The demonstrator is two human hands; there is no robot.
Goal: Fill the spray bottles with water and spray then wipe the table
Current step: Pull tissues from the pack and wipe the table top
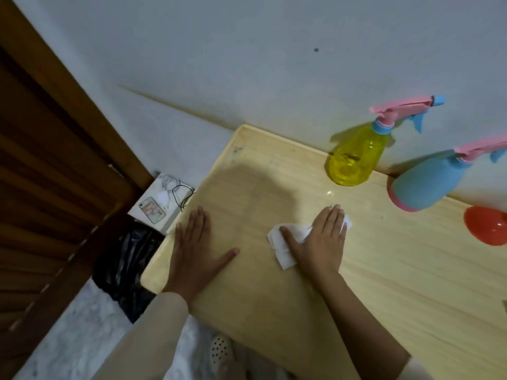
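My right hand [321,239] lies flat with straight fingers on a crumpled white tissue [282,248], pressing it onto the pale wooden table [384,283]. My left hand [196,248] rests flat on the table near its left edge, fingers spread, holding nothing. A yellow spray bottle [355,157] with a pink and blue trigger head stands at the back by the wall. To its right stands a blue spray bottle [422,185] with a pink base and pink trigger.
A red funnel [487,224] lies on the table at the right edge of view. Left of the table stand a black bin bag [126,267] and a small white stand [153,198] with a phone and charger cable. A brown wooden door [49,187] fills the left.
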